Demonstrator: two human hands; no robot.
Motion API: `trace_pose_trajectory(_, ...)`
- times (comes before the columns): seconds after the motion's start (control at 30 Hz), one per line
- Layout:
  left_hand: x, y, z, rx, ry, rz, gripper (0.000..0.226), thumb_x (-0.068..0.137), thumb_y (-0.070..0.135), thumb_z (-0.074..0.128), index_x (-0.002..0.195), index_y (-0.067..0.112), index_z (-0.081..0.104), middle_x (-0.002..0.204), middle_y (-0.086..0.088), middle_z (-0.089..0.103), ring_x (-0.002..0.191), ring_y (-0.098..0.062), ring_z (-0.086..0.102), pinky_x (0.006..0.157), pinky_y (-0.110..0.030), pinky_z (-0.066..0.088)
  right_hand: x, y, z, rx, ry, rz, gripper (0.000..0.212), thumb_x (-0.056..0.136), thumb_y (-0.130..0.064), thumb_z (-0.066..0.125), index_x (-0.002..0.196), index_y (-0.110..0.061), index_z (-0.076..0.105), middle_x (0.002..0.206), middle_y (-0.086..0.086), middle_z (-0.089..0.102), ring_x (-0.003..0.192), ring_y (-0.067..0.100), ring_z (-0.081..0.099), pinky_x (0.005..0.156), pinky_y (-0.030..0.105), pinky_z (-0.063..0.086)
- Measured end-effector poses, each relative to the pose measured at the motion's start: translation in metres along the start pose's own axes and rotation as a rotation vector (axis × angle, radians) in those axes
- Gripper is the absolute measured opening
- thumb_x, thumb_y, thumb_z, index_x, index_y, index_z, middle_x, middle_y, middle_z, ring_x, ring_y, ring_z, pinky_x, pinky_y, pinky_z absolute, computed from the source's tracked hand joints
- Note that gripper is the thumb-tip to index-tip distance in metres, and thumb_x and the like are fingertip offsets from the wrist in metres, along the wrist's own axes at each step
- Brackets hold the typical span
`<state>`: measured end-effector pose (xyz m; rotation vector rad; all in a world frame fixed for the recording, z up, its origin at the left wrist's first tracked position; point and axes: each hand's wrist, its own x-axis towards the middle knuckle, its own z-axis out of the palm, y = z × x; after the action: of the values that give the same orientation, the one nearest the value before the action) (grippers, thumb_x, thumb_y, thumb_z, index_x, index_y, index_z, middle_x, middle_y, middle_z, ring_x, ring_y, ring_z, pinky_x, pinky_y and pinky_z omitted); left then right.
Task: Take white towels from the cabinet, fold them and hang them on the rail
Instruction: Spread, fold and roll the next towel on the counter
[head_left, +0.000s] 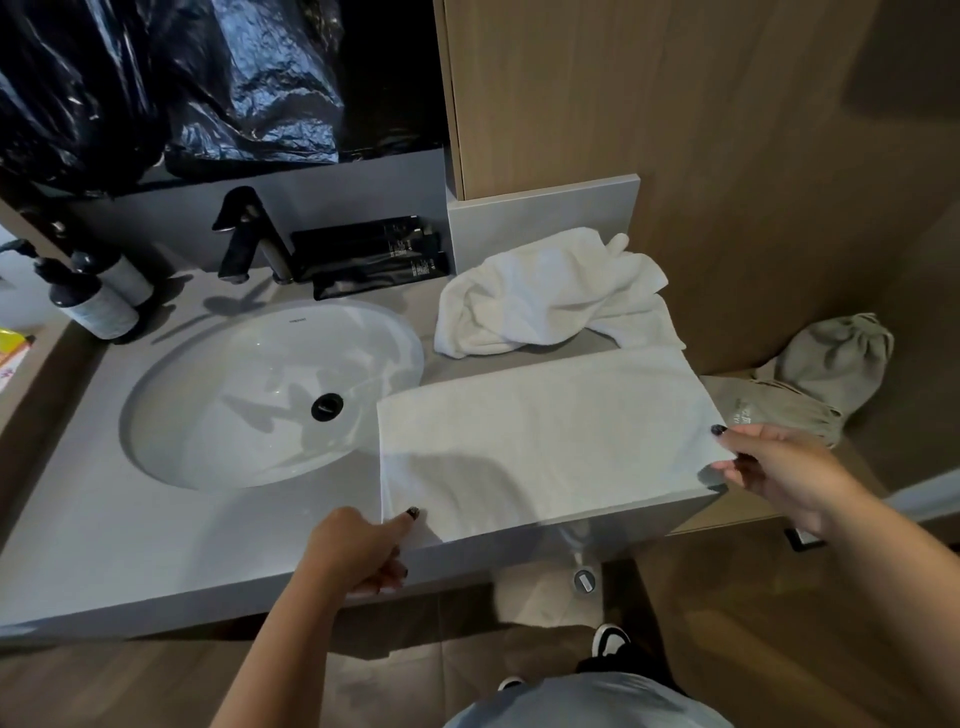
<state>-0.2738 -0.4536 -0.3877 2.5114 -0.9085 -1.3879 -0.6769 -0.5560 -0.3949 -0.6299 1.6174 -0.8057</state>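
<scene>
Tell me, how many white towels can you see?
2. One flat towel lies on the counter by the sink, held at its near corners by both hands. One crumpled towel sits behind it. Others may be hidden.

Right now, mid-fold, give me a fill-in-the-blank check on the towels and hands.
1. The flat towel lies on the counter to the ____ of the sink.
2. The crumpled towel lies ____ the flat one.
3. The right hand pinches the flat towel's ____ corner.

Missing: right; behind; right
</scene>
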Motion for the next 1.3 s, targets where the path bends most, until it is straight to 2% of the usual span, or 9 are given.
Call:
trace_pose_trajectory(0.1,-0.005,0.003,0.003,-0.057,-0.091,-0.04,0.055,0.091,0.05,0.063,0.091,-0.006,0.068,0.07,-0.011,0.075,0.06,-0.021,0.073,0.051,-0.023,0.05,0.0,-0.011,0.0,0.295,-0.098,0.092,0.011,0.094,-0.008,0.059,0.104,-0.004,0.063,0.077,0.01,0.073,0.065,0.014,0.071,0.048,0.016,0.054)
trace_pose_trajectory(0.23,-0.011,0.008,0.003,-0.176,-0.016,0.051,0.038,0.091,0.032,0.069,0.084,-0.005,0.07,0.07,-0.011,0.075,0.046,-0.013,0.065,0.037,-0.016,0.04,0.008,-0.012,0.0,0.343,-0.081,0.117,0.008,0.092,-0.006,0.061,0.099,-0.005,0.066,0.092,0.011,0.07,0.074,0.016,0.072,0.05,0.019,0.057)
trace_pose_trajectory(0.37,-0.011,0.006,0.001,-0.313,0.148,0.182,0.017,0.094,0.019,0.064,0.086,0.005,0.069,0.078,-0.01,0.075,0.076,-0.023,0.072,0.066,-0.031,0.057,0.013,0.004,0.002,-0.129,0.126,-0.025,0.007,0.084,0.001,0.069,0.086,-0.006,0.067,0.089,0.011,0.067,0.079,0.024,0.065,0.063,0.029,0.061)
trace_pose_trajectory(0.47,-0.008,0.003,0.007,-0.272,0.185,0.209,0.011,0.092,0.014,0.064,0.083,0.01,0.068,0.084,-0.01,0.071,0.085,-0.027,0.069,0.083,-0.044,0.059,0.012,0.02,0.006,-0.421,0.243,-0.183,0.009,0.077,0.0,0.068,0.075,-0.009,0.069,0.076,0.006,0.065,0.077,0.023,0.059,0.069,0.032,0.049)
trace_pose_trajectory(0.63,-0.003,0.009,0.015,-0.294,0.244,0.2,0.013,0.092,0.018,0.065,0.084,0.008,0.067,0.08,-0.011,0.069,0.077,-0.025,0.069,0.083,-0.047,0.059,0.018,0.022,0.013,-0.535,0.287,-0.252,0.006,0.082,-0.01,0.068,0.087,-0.012,0.072,0.091,0.002,0.069,0.091,0.022,0.061,0.082,0.036,0.051)
trace_pose_trajectory(0.87,0.007,0.022,0.017,-0.236,0.286,0.189,0.028,0.093,0.026,0.064,0.084,0.0,0.067,0.074,-0.017,0.064,0.066,-0.023,0.053,0.066,-0.035,0.044,0.022,-0.003,0.023,-0.567,0.189,-0.208,0.015,0.08,-0.001,0.061,0.069,-0.011,0.062,0.076,0.007,0.06,0.077,0.022,0.053,0.068,0.03,0.043)
trace_pose_trajectory(1.07,0.014,0.024,0.02,-0.094,0.284,0.16,0.02,0.087,0.021,0.069,0.08,0.003,0.063,0.07,-0.009,0.062,0.066,-0.022,0.054,0.062,-0.031,0.042,0.028,-0.019,0.02,-0.624,0.063,-0.139,0.017,0.08,-0.003,0.06,0.064,-0.009,0.058,0.073,0.011,0.055,0.071,0.025,0.053,0.063,0.032,0.046)
trace_pose_trajectory(1.2,0.015,0.022,0.019,-0.047,0.28,0.16,0.023,0.081,0.024,0.076,0.081,0.007,0.061,0.077,-0.009,0.065,0.075,-0.025,0.06,0.069,-0.034,0.05,0.029,-0.025,0.02,-0.87,0.093,-0.219,0.019,0.086,-0.008,0.062,0.071,0.001,0.068,0.078,0.018,0.066,0.073,0.025,0.059,0.061,0.028,0.042)
trace_pose_trajectory(1.3,0.014,0.024,0.016,-0.089,0.286,0.174,0.026,0.08,0.029,0.078,0.084,0.012,0.06,0.084,-0.008,0.066,0.081,-0.026,0.062,0.081,-0.041,0.054,0.026,-0.03,0.022,-0.966,0.16,-0.326,0.024,0.09,-0.015,0.063,0.068,-0.008,0.07,0.083,0.011,0.071,0.083,0.025,0.062,0.062,0.028,0.038)
